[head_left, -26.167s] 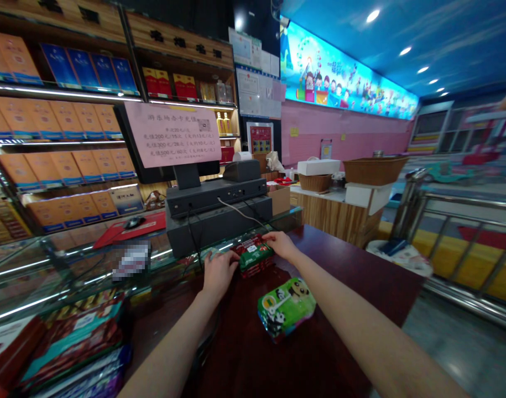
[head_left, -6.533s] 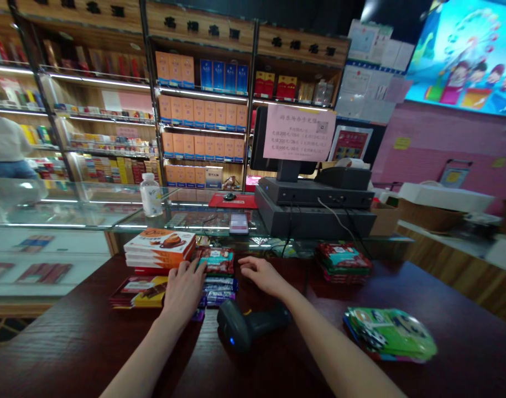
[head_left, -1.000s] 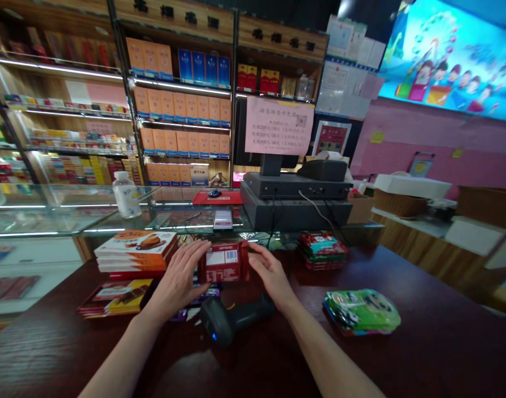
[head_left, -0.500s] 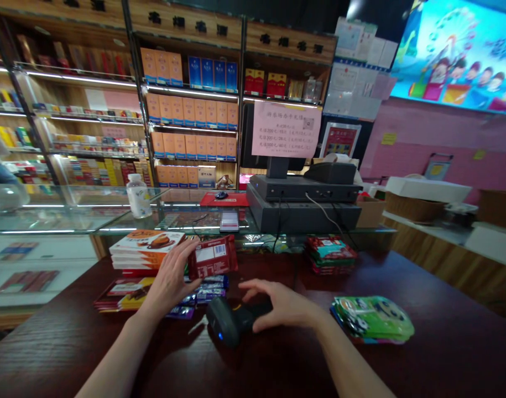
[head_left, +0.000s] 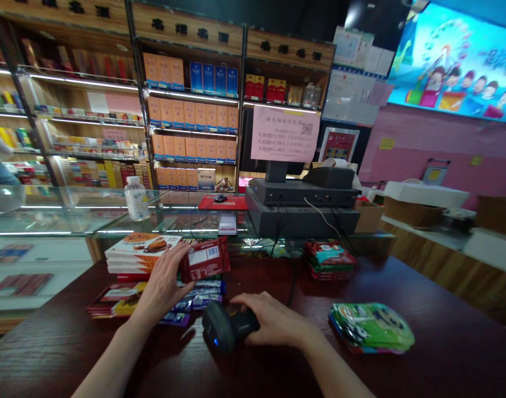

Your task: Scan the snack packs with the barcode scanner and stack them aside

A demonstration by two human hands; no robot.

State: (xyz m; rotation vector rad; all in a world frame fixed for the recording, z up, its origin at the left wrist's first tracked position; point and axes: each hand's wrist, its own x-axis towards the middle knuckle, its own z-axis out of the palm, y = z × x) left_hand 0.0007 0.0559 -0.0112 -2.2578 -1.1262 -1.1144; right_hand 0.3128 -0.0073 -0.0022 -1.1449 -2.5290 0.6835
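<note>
My left hand (head_left: 163, 284) is closed on the edge of a red snack packet (head_left: 205, 260), whose barcode side faces me. It holds the packet tilted up above several purple-wrapped bars (head_left: 205, 296). My right hand (head_left: 275, 320) wraps round the handle of a black barcode scanner (head_left: 220, 330), which has a blue light on its head and lies low over the dark table (head_left: 244, 381). Behind my left hand is a stack of white and orange boxes (head_left: 140, 246). Red and yellow packets (head_left: 115, 298) lie beside it, partly hidden by my wrist.
Green panda packets (head_left: 373, 326) lie at the right, with a stack of red and green packets (head_left: 329, 257) farther back. A cash register (head_left: 302, 204) with a monitor stands on the glass counter. A white bottle (head_left: 136, 199) is on the left. A person (head_left: 1, 166) stands at the far left.
My right hand has moved left and closed round the scanner's handle; before, its fingers were spread over it. My left hand still holds the red packet in nearly the same place.
</note>
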